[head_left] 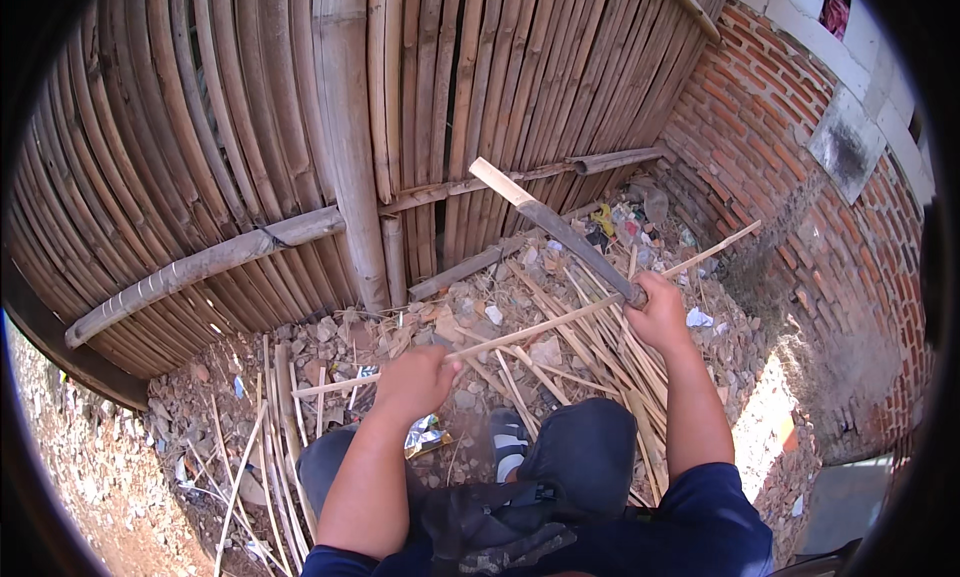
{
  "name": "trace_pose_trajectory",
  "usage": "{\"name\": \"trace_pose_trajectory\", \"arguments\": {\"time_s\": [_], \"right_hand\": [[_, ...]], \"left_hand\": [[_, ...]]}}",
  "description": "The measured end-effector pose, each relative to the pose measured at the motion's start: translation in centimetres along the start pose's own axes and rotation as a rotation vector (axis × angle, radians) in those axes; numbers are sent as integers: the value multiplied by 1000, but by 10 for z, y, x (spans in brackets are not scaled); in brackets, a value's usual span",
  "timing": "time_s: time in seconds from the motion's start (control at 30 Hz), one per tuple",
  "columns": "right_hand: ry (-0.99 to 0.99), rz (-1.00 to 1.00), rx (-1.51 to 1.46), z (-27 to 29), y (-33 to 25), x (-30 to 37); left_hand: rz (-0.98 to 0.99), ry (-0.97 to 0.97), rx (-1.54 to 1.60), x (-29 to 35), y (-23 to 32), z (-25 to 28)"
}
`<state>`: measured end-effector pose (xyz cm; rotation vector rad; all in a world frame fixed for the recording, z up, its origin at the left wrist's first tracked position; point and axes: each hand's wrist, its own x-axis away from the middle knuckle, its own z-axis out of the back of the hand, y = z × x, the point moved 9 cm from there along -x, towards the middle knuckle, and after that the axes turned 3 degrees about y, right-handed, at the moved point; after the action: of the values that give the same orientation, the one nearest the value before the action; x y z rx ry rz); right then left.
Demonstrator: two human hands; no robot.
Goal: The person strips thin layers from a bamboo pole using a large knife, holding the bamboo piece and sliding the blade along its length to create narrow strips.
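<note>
A long, thin bamboo strip [540, 328] runs slantwise across in front of me, from low left to higher right. My left hand [415, 377] is closed around it left of the middle. In my right hand [657, 312] is the grip end of a machete [575, 245], its dark blade pointing up and left, with a pale far end. The strip passes right by the right hand and the base of the blade; whether those fingers also grip it I cannot tell. Below lies a loose pile of split bamboo strips [610, 357].
A bamboo slat wall [250, 97] with a thick post [350, 147] stands ahead. To the right rises a brick wall [760, 127]. Rubble [330, 337] and litter cover the ground; more bamboo strips [275, 447] lie at my left, beside my bent knees.
</note>
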<state>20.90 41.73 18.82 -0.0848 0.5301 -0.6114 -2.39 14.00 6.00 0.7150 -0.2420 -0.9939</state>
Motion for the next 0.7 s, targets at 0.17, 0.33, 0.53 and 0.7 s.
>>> {"name": "trace_pose_trajectory", "arguments": {"time_s": [0.17,0.33,0.53,0.7], "right_hand": [[171,53,6,6,-20,-7],[210,61,-206,-14,-57,-23],[-52,-185,-415,-88,-90,-26],[-172,-101,-290,-118,-77,-12]], "left_hand": [[63,60,-68,2,-2,22],[100,159,-126,-2,-20,25],[190,251,-104,2,-31,49],[183,290,-82,6,-26,57]]}}
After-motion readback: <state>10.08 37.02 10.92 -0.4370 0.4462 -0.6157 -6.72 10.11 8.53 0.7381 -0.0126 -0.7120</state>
